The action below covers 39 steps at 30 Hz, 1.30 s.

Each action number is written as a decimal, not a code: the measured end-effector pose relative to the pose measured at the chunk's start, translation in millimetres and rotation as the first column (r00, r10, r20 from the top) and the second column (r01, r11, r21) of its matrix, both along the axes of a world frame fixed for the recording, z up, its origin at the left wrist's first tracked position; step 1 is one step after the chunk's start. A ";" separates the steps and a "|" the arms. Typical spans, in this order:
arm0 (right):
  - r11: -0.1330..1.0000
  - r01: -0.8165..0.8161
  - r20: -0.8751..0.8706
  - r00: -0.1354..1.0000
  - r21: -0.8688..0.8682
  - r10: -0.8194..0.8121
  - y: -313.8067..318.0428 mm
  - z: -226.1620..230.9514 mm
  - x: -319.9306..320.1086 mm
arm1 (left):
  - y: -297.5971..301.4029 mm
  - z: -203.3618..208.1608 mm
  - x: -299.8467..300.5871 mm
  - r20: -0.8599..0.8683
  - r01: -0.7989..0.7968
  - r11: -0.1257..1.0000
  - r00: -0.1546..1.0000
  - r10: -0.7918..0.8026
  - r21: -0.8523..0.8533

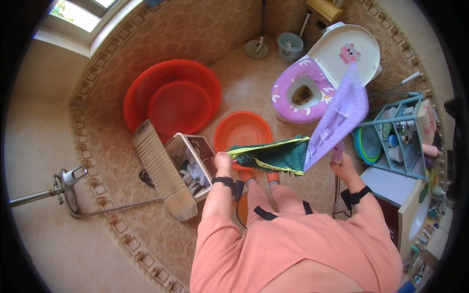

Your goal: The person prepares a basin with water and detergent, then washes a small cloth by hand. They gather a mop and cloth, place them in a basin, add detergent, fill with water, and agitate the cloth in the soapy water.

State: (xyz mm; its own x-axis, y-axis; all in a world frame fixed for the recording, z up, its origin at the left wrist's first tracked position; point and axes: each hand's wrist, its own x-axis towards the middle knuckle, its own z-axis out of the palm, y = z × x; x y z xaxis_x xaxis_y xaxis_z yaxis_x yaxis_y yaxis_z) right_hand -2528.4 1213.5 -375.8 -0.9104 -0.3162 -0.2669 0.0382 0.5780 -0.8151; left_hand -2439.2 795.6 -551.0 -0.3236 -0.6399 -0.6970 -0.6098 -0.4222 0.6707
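From the head, the left hand pinches one green mop pad between the grips; the right hand clasps one purple mop plate by its pink handle. Beyond: one orange basin, one red tub, one toilet.

The mop pad is shaggy cloth; the mop plate, plastic (ridged).

Orange basin on brown floor
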 end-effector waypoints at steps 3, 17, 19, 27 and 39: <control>0.996 0.083 0.077 0.994 -0.037 -0.080 16.3 6.5 -0.4 | -6.1 -12.3 7.3 0.093 -0.059 0.998 0.994 0.055 0.032; 0.780 0.447 0.232 0.894 -0.437 -0.383 46.1 46.7 -14.1 | -30.0 -37.6 24.1 0.067 -0.389 0.919 0.921 0.385 0.067; 0.773 0.432 0.195 0.901 -0.465 -0.387 50.0 53.4 -17.8 | -23.5 -34.7 16.0 -0.036 -0.336 0.924 0.937 0.348 0.182; 0.891 0.309 0.282 0.934 -0.333 -0.219 21.3 31.3 -17.4 | 29.2 -42.5 -0.8 -0.034 0.045 0.977 0.999 -0.039 0.207; 0.996 0.081 0.149 0.985 0.023 -0.084 -20.6 20.7 -18.6 | -35.6 -18.4 -1.7 -0.121 -0.106 0.994 0.987 0.108 0.023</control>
State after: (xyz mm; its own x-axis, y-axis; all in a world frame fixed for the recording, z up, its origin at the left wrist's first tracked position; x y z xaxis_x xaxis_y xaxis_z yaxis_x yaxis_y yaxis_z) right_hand -2547.0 1193.0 -355.1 -0.8827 -0.2361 -0.4064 0.2069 0.5811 -0.7871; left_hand -2440.9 760.0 -569.4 -0.3373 -0.6643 -0.6671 -0.4745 -0.4920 0.7299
